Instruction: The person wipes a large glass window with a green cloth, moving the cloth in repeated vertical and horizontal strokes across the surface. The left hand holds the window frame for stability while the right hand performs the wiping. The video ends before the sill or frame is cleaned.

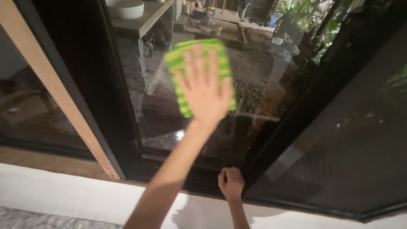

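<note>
Cloth (199,68), green with pale stripes, lies flat against the glass pane (254,85) of a sliding window, in the upper middle part of it. One hand (206,91) presses it there with the palm, all fingers straight and spread apart, so the grip is not closed around the cloth but only pushes it onto the glass. From the picture alone I cannot tell surely which arm this is; it comes from the lower left, so I take it as the left hand. The right hand (231,182) is low, closed into a loose fist on the bottom rail of the dark frame (123,110), and seems to hold nothing.

About progress: the pane around the cloth looks fairly clear, but reflections make it hard to judge which parts are already wiped. The lower part of the pane and the neighbouring pane on the right show some pale spots, so I judge much glass is not yet wiped.

Behind the glass there is a yard with gravel, boards, green plants (296,17) and a white basin (127,8) on a ledge. Below the window runs a white sill (63,191). Nothing stands between the hand and the pane; only the upright frame bars limit the movement to the sides.
</note>
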